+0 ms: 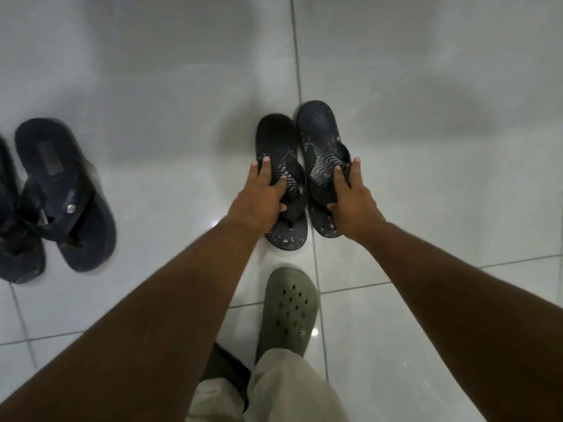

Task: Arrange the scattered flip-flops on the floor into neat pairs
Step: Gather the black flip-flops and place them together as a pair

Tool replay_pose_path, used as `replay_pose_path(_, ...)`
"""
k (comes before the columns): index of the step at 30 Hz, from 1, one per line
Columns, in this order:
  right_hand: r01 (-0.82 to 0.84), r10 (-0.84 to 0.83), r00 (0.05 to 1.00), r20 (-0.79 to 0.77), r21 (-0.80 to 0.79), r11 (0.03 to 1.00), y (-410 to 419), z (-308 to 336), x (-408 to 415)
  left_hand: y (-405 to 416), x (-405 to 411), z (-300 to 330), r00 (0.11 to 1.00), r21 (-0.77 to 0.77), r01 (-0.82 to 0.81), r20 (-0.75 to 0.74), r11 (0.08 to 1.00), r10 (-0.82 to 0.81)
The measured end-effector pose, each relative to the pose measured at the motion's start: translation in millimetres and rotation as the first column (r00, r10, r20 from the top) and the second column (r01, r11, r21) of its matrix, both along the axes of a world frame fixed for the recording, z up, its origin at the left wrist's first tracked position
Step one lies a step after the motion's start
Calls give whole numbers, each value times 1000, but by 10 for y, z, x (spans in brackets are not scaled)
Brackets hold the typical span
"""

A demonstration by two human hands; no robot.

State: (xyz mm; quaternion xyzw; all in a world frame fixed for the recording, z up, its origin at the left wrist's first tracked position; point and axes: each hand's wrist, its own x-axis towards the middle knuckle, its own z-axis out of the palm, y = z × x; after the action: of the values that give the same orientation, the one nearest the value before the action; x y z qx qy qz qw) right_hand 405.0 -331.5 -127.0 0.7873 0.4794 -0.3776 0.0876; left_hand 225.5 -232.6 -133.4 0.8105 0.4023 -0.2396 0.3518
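Floor (426, 71) is glossy white tile, smooth enough to throw back glare, with thin grey grout lines. The two black flip-flops (275, 138) at 12 o'clock look like matt rubber or foam, footbeds ridged in a wavy pattern and scuffed pale in spots. Over at 9 o'clock the dark sandal (54, 166) looks softer, almost fabric-lined, with a small shiny metal stud on its strap. The clog (289, 309) at 6 o'clock is matt olive plastic with punched holes, and the trouser leg (283, 388) above it is beige cloth.

4 flip-flops (281, 178), 1 clog (289, 309), 2 hands (262, 199).
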Motion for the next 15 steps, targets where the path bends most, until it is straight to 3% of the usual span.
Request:
replay_pose_path(6, 116, -115, 993, 17, -61, 991, -412, 49, 797, -338, 845, -30, 992, 87, 94, 77, 992, -101)
replay_pose_path(15, 184, -183, 982, -46, 21, 983, -557, 13, 1032, -517, 1134, -20, 986, 102, 149, 59, 984, -155)
